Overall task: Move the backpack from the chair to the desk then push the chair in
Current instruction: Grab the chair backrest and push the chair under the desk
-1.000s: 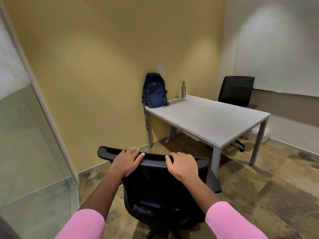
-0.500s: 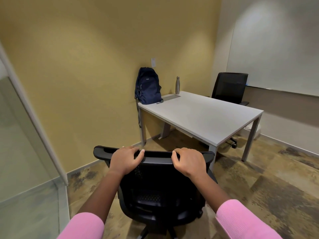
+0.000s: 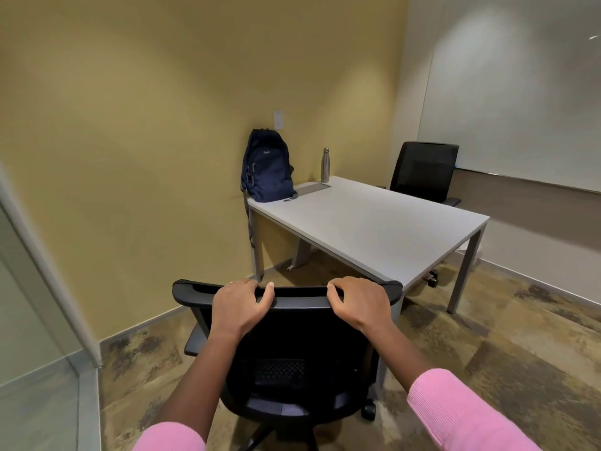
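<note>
A dark blue backpack (image 3: 268, 167) stands upright on the far left corner of the white desk (image 3: 374, 222), leaning against the yellow wall. A black office chair (image 3: 292, 353) with an empty seat is right in front of me, its back toward me, just short of the desk's near corner. My left hand (image 3: 239, 305) grips the top edge of the backrest left of centre. My right hand (image 3: 359, 302) grips the same edge to the right.
A steel bottle (image 3: 325, 164) stands on the desk by the wall. A second black chair (image 3: 422, 172) sits at the desk's far side under a whiteboard (image 3: 520, 109). A glass partition (image 3: 35, 336) runs along my left. The floor is patterned carpet.
The chair and I have moved forward toward the desk; its backrest now overlaps the desk's near corner. Both hands keep their grip on the backrest top.
</note>
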Demonstrator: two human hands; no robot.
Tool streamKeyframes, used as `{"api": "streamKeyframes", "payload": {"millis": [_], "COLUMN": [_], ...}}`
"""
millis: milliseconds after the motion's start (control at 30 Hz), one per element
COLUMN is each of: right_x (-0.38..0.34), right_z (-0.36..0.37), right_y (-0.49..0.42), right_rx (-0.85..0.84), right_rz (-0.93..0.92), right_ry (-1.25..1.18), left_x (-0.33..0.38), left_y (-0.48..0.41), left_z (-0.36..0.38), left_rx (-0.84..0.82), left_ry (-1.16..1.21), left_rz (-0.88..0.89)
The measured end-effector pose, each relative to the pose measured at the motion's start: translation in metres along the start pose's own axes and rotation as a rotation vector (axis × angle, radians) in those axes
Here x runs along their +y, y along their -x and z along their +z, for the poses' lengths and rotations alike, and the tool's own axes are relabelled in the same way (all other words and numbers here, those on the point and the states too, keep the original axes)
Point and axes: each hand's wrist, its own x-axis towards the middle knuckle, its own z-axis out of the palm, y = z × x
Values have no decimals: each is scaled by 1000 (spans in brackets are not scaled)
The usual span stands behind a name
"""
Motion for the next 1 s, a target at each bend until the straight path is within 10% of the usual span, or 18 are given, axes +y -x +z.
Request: {"api": "streamKeyframes", "payload": {"millis": [1000], "right_x": [-3], "right_z": [75], "right_y": [-160], "right_rx": [-24], "right_rz": [155], "right_ry": [94], "left_x": [-82], "left_y": [-176], "left_z": [84], "left_rx": [-13], "left_ry": [130], "left_rz": [146]}}
